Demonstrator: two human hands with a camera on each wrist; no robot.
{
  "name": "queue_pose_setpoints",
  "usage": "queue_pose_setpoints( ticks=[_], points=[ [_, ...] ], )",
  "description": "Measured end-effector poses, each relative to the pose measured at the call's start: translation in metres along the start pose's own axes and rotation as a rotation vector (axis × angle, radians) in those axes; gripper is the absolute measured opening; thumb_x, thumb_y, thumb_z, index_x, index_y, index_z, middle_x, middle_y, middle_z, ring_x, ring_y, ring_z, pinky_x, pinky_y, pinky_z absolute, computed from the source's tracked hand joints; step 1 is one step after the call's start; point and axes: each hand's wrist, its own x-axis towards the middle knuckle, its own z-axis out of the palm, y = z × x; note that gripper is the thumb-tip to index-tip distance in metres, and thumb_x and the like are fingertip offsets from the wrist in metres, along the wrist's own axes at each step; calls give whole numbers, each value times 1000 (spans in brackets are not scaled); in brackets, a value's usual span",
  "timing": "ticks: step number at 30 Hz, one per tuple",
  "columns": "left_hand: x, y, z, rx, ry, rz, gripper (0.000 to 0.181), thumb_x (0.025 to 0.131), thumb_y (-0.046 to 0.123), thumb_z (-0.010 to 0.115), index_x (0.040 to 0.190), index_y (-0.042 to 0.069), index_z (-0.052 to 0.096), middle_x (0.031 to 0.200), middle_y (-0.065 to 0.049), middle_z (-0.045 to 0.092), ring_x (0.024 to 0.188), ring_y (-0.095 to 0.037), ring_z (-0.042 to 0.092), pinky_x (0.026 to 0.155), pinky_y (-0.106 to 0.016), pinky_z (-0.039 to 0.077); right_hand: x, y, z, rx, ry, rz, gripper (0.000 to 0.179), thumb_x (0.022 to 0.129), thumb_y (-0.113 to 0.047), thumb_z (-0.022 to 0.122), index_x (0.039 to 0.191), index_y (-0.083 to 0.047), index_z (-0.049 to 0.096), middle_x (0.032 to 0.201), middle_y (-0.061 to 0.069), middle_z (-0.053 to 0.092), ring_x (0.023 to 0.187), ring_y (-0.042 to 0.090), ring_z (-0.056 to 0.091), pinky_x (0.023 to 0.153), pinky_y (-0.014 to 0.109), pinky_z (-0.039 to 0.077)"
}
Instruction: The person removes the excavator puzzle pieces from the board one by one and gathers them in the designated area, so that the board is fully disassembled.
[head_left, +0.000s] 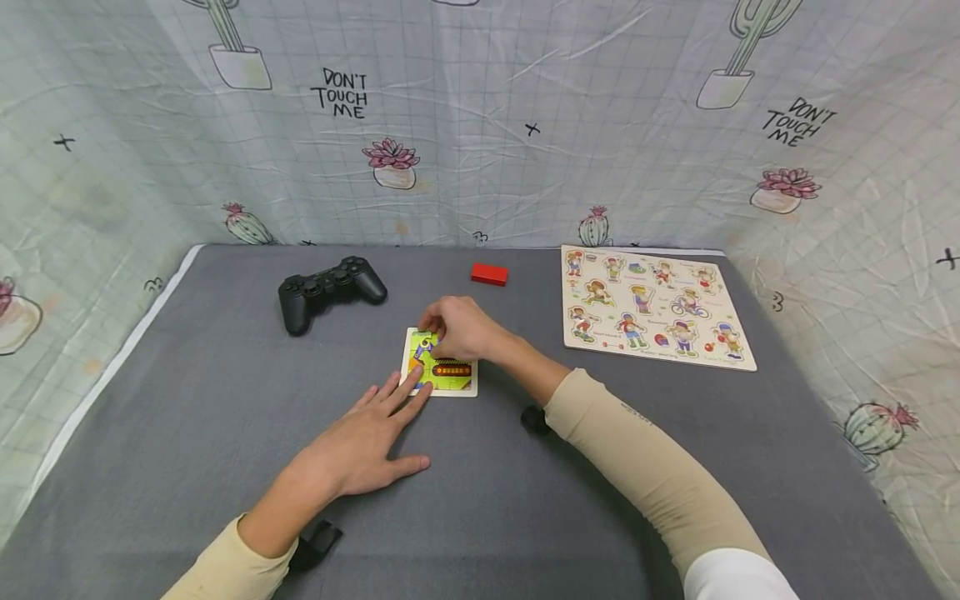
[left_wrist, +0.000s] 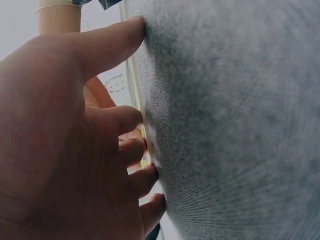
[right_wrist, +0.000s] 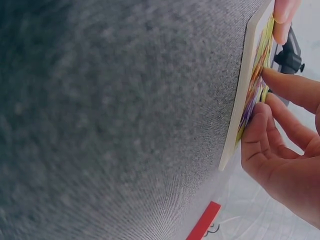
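A small jigsaw puzzle (head_left: pixel 452 383) in a pale frame lies flat on the grey table, with a yellow-green picture of a tracked digger. My right hand (head_left: pixel 465 327) is over its upper part, thumb and fingers bent together at a puzzle piece (right_wrist: pixel 265 93) that they mostly hide. In the right wrist view the thumb and fingertips sit right at the picture surface. My left hand (head_left: pixel 360 450) lies palm down with spread fingers, its fingertips touching the puzzle's lower left edge and its thumb resting on the table.
A black game controller (head_left: pixel 330 289) lies at the back left. A red block (head_left: pixel 489 274) is behind the puzzle. At the right back lies a wooden board (head_left: pixel 645 308) with several child figures. A patterned curtain (head_left: pixel 480 108) hangs behind the grey table (head_left: pixel 480 517).
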Motion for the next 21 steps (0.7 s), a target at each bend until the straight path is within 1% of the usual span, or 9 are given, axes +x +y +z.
queue_pose_setpoints(
  ticks=[4, 9, 15, 21],
  points=[
    [-1, 0, -1, 2, 2, 4, 92, 95, 56, 69, 165, 12, 30, 177, -6, 8, 161, -38, 16, 127, -60, 21, 0, -1, 0, 7, 5, 7, 31, 84, -11, 87, 113, -7, 76, 100, 5, 73, 86, 13, 65, 77, 22, 54],
    [-1, -1, -2, 0, 7, 12, 91, 96, 57, 69, 165, 11, 30, 177, -7, 9, 161, -40, 18, 126, -62, 22, 0, -2, -1, 31, 9, 36, 31, 83, -9, 87, 112, -7, 77, 97, 4, 73, 85, 12, 65, 76, 22, 53],
    [1, -1, -1, 2, -6, -2, 93, 95, 58, 69, 166, 13, 28, 177, -5, 7, 161, -38, 16, 128, -60, 20, 0, -4, -1, 50, 24, 61, 30, 82, -8, 88, 110, -9, 78, 97, 2, 74, 85, 12, 65, 76, 21, 53],
    [1, -1, 0, 0, -10, -4, 93, 95, 57, 70, 166, 13, 28, 177, -6, 7, 161, -38, 15, 128, -60, 20, 2, -5, 0, 77, 32, 69, 29, 81, -6, 88, 108, -8, 78, 97, 2, 75, 84, 11, 67, 75, 20, 54]
  ],
)
